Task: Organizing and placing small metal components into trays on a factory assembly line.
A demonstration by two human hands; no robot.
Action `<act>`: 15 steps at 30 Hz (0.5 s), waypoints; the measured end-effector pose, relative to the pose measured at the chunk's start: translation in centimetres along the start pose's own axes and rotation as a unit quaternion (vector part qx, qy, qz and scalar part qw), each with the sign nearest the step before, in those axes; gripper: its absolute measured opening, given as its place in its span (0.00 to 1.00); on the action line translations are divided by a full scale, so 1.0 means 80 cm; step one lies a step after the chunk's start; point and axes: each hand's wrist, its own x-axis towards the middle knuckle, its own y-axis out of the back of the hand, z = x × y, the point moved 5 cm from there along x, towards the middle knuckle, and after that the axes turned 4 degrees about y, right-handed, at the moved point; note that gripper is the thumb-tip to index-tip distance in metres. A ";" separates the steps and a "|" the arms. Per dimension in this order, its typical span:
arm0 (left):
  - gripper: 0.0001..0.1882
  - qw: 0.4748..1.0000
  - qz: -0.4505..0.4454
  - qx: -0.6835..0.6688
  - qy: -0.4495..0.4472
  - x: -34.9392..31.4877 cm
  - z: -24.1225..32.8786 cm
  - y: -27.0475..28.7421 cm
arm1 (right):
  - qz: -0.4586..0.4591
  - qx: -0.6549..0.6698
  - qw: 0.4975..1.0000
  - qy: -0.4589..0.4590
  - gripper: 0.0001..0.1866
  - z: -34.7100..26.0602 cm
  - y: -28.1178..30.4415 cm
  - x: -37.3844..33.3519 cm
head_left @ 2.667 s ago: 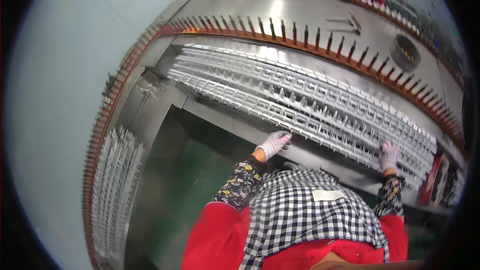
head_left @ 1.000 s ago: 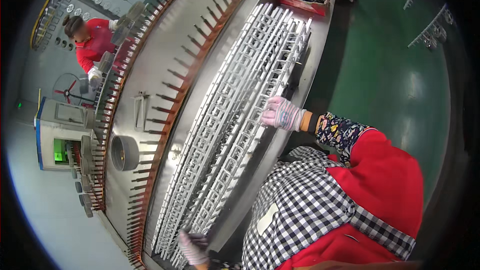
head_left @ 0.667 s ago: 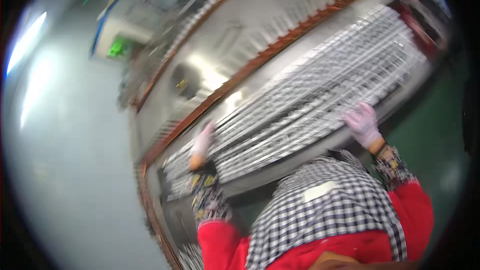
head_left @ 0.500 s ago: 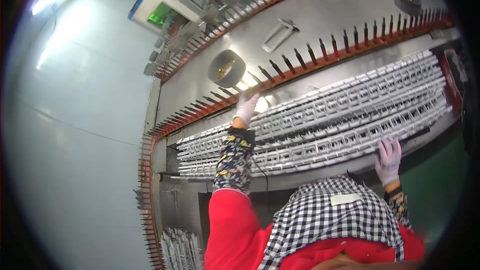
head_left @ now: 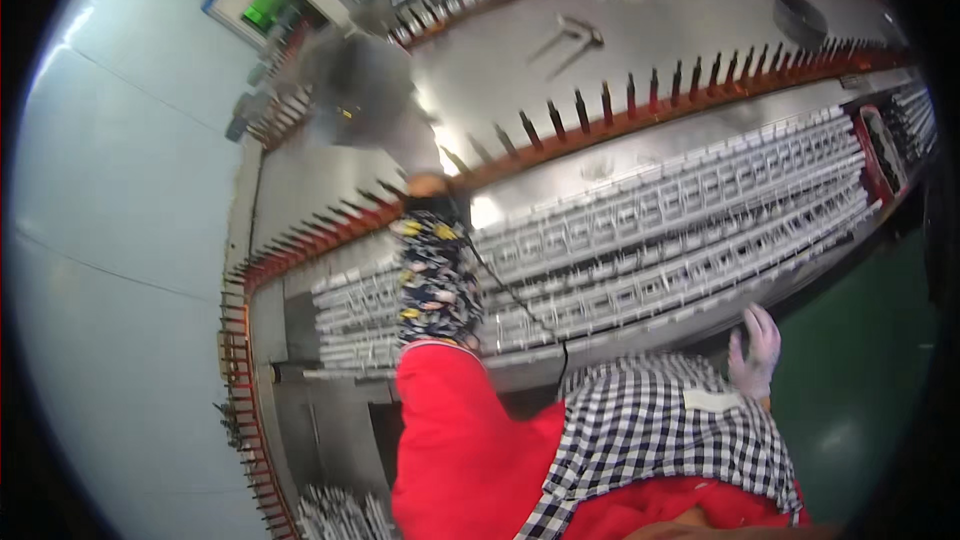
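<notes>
My left hand [head_left: 408, 143], in a whitish glove and blurred by motion, reaches across the orange rail and grips the near side of a grey bowl [head_left: 352, 85]. The bowl is smeared too and looks lifted; a little of something gold-coloured shows in it. My right hand [head_left: 756, 352], also gloved, hangs near the bench's front edge beside my checked apron, fingers extended and thumb apart, holding nothing. Between my arms lie long rows of silver metal frames [head_left: 640, 230], packed close together on the bench.
Upright dark pins line the orange rail [head_left: 560, 160], which curves round the bench at the left. Beyond it are a U-shaped metal piece [head_left: 568, 43] and a second grey bowl [head_left: 801, 20]. A dark cord [head_left: 515, 292] crosses the frames. More silver parts [head_left: 342, 513] stand lower left.
My left hand has gone from the rail to the grey bowl, which has shifted left and looks raised. My right hand has come off the frames' near edge. The whole view has shifted.
</notes>
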 end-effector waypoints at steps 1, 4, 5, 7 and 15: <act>0.11 0.899 -0.025 0.413 -0.141 0.033 0.039 0.025 | 0.009 0.022 0.999 0.031 0.18 -0.015 -0.009 0.009; 0.17 0.923 -0.073 -0.357 0.123 0.021 0.204 0.109 | -0.013 0.101 0.986 0.130 0.19 -0.038 -0.032 0.032; 0.16 0.944 -0.158 -0.289 0.021 0.011 0.209 0.128 | -0.017 0.107 0.981 0.160 0.19 -0.042 -0.038 0.040; 0.15 0.894 -0.103 -0.412 0.143 -0.039 0.217 0.164 | -0.038 0.121 0.971 0.205 0.18 -0.057 -0.053 0.050; 0.12 0.903 0.069 -0.359 0.226 -0.227 0.216 0.350 | -0.103 0.231 0.917 0.308 0.20 -0.099 -0.099 0.056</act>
